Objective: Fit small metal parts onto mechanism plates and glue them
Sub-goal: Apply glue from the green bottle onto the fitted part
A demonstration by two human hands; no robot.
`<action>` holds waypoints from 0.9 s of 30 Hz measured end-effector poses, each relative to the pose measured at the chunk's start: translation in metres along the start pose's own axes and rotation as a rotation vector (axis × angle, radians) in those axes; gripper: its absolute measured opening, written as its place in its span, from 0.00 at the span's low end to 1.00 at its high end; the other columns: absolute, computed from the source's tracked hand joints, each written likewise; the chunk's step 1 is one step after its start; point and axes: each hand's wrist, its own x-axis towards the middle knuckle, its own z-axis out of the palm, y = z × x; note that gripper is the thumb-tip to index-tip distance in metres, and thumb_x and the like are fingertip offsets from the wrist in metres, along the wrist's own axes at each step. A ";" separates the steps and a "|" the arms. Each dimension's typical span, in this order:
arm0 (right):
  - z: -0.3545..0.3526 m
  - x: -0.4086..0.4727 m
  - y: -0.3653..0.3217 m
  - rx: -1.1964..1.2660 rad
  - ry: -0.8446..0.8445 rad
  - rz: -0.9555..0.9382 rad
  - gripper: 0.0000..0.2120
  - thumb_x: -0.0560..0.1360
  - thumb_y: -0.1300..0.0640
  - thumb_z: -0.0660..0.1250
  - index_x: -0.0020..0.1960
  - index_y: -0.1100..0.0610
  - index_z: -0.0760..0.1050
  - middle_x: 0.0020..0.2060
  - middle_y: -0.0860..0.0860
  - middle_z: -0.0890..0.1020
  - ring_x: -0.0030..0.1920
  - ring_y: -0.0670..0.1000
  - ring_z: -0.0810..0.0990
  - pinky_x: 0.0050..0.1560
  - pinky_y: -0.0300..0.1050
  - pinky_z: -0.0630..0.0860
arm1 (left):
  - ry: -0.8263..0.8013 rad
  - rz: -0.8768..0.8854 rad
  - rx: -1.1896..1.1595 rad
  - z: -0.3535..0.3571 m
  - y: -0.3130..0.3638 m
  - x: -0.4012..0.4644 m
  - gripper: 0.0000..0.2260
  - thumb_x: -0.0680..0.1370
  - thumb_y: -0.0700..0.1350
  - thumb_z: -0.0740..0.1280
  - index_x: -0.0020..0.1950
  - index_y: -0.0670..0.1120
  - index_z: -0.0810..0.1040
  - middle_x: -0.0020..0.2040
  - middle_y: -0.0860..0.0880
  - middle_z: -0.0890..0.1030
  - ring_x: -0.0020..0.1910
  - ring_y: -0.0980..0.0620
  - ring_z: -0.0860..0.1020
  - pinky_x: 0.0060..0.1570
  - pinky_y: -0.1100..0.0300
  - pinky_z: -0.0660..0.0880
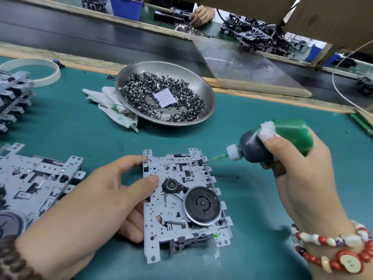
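Head view shows the plate (181, 201) lying flat on the green counter (80, 138), just nearer than the steel dish (207, 93) of small metal parts (161, 93). Left hand (105, 201) grasps the plate's left edge, thumb on top, fingers curled beneath. Right hand (298, 168) is wrapped around a green glue bottle (268, 142), its needle tip (214, 158) touching the plate's far right corner. A white cloth (109, 106) lies tucked under the dish's left rim. More plates (40, 178) lie left of the held plate.
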 end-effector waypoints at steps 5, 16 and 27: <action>0.000 0.003 -0.004 0.254 0.118 0.162 0.06 0.67 0.58 0.69 0.35 0.52 0.72 0.27 0.45 0.72 0.28 0.44 0.68 0.26 0.33 0.66 | 0.000 0.009 0.045 -0.001 -0.002 0.001 0.11 0.72 0.44 0.67 0.52 0.55 0.77 0.29 0.34 0.80 0.16 0.49 0.71 0.13 0.65 0.66; 0.002 0.008 -0.002 0.641 0.087 0.568 0.09 0.66 0.53 0.66 0.45 0.53 0.72 0.32 0.46 0.75 0.24 0.40 0.65 0.21 0.26 0.66 | -0.010 0.084 0.254 -0.001 -0.008 0.001 0.18 0.60 0.61 0.66 0.48 0.66 0.73 0.31 0.44 0.83 0.21 0.49 0.76 0.26 0.60 0.71; 0.002 0.008 -0.003 0.664 0.094 0.640 0.13 0.61 0.56 0.68 0.46 0.56 0.80 0.37 0.46 0.81 0.27 0.40 0.70 0.22 0.26 0.67 | -0.101 0.015 0.214 -0.005 -0.008 -0.009 0.22 0.68 0.49 0.71 0.52 0.72 0.68 0.35 0.44 0.84 0.28 0.47 0.81 0.27 0.62 0.75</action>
